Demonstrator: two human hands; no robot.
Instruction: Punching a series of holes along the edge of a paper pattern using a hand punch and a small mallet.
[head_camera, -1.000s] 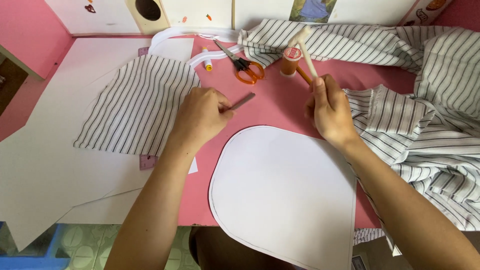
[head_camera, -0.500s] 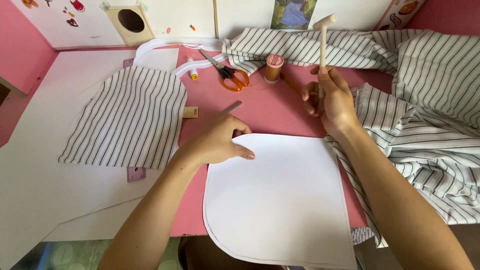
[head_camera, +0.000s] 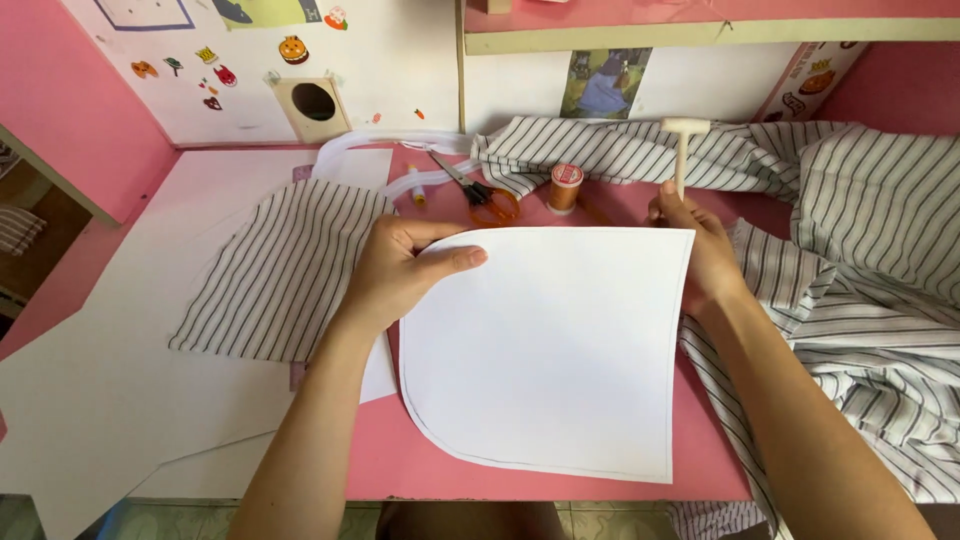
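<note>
White paper pattern piece (head_camera: 550, 350) lies centre frame, uncut; left hand (head_camera: 395, 270) pinches its upper left edge, right hand (head_camera: 700, 245) grips a small wooden mallet (head_camera: 683, 150).

I see a white paper pattern sheet (head_camera: 560, 350) with a thin dark outline, lying on a pink tabletop (head_camera: 420, 465). Cut fabric piece (head_camera: 285, 265) and loose cloth (head_camera: 870, 250) are white with dark stripes. Scissors (head_camera: 485, 195) have orange handles; the thread spool (head_camera: 566, 186) is orange-brown.

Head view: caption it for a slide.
Left hand grips a white curved-edge paper pattern; right hand holds a small wooden mallet.
</note>
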